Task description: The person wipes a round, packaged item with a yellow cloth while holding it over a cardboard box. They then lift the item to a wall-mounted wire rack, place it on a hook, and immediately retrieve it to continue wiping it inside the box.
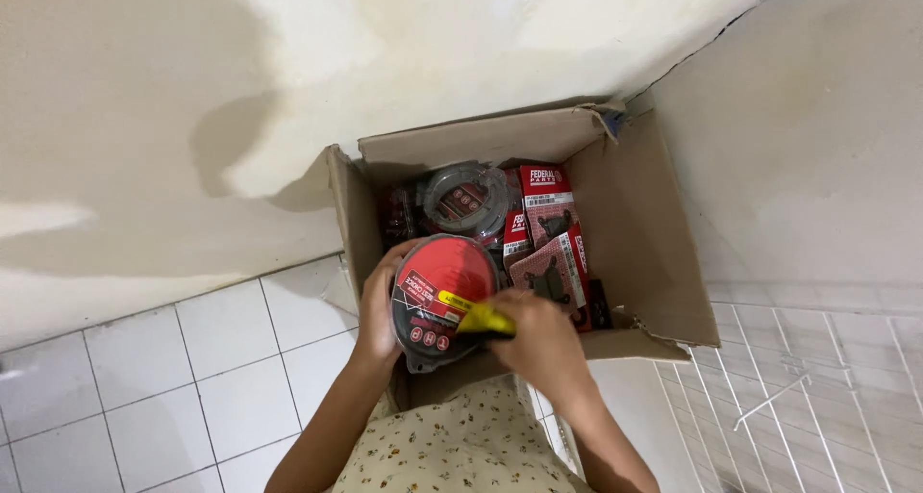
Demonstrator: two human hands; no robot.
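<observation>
At the frame's centre, the left hand (378,305) grips a round red-and-black package (442,299) while the right hand (540,337) pinches its yellow label (478,315) above the cardboard box (644,233).

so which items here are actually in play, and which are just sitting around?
In play:
- round red-and-black blister pack, held by left hand
- yellow cloth in right hand
- open brown cardboard box

Lying about:
- flat red packets
- clear round pack
- white wire rack

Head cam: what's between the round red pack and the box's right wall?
Flat red carded packs fill the stretch between the round red pack and the cardboard box wall, in the head view.
</observation>
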